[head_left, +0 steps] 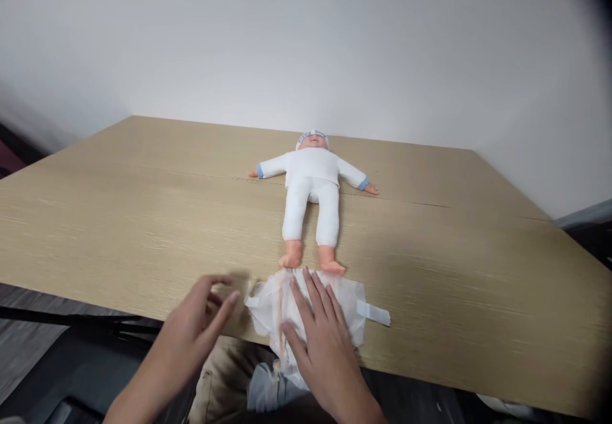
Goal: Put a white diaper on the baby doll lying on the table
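A white diaper (pixel 356 303) lies spread at the near edge of the table, its lower end hanging over the edge toward my lap. My right hand (pixel 322 341) rests flat on it, fingers stretched toward the far side. Just left of the diaper, my left hand (pixel 201 315) hovers with thumb and fingers apart and nothing between them. A tape tab (pixel 375 313) sticks out from the diaper's right side. Beyond it a baby doll (pixel 313 182) in white clothes with blue cuffs lies on its back, arms out, feet close to the diaper's far edge.
The wooden table (pixel 143 220) reaches back to a pale wall (pixel 306 41). A dark chair (pixel 86 360) stands at the lower left, below the table edge. Thin seams cross the tabletop on both sides of the doll.
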The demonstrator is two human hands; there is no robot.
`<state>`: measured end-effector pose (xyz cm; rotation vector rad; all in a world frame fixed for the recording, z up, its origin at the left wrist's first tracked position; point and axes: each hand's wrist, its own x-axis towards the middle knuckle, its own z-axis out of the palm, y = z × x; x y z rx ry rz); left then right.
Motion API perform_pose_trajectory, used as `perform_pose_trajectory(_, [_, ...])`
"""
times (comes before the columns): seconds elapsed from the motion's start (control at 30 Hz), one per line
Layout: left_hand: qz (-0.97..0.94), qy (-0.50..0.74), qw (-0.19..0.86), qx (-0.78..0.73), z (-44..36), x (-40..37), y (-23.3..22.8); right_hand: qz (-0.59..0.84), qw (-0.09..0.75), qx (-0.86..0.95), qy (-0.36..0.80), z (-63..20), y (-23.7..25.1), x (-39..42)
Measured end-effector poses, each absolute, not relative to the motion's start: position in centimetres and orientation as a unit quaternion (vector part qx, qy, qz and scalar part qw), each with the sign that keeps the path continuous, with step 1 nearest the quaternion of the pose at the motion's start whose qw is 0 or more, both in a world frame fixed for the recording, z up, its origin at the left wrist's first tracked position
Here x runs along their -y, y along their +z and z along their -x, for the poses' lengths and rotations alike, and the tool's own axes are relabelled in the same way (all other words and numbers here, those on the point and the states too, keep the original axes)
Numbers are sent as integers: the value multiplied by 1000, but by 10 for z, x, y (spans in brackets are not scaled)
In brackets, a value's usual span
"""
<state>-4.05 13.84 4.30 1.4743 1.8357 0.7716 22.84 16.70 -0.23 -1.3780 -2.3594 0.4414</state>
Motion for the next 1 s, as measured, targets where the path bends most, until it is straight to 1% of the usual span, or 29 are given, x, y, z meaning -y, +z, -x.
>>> perform_pose_trajectory(0.1, [-634,325,172,-681,51,-185,45,495,180,838,142,-228,-7,-167])
perform_pose_trajectory(0.2, [-739,331,70,-583,39,-240,45,499,175,840,125,-226,-6,-167])
perform_pose_trajectory(0.23, [-780,309,46,-543,32,-257,45,501,173,839,120,-225,-5,-167])
perform_pose_trajectory(0.3, [-856,219,7,-468,15,-288,47,507,170,838,110,-224,-5,-167])
perform_pose_trajectory(0.4, [-918,108,-57,-377,-9,-320,47,509,171,838,99,-224,-6,-168])
perform_pose_trajectory(0.53, [-959,56,-125,-248,-30,-342,43,505,175,840,91,-224,-10,-169])
perform_pose_trajectory(0.63, [-971,57,-126,-194,-39,-350,41,502,175,842,90,-225,-11,-169])
perform_pose_trajectory(0.77, [-983,87,-75,-145,-46,-359,39,501,171,842,104,-226,-8,-170])
perform_pose_trajectory(0.9, [-980,150,5,-130,-48,-366,47,503,162,841,116,-227,-5,-172])
perform_pose_trajectory(1.0, [-966,206,101,-122,-48,-371,69,497,151,845,128,-230,-3,-182])
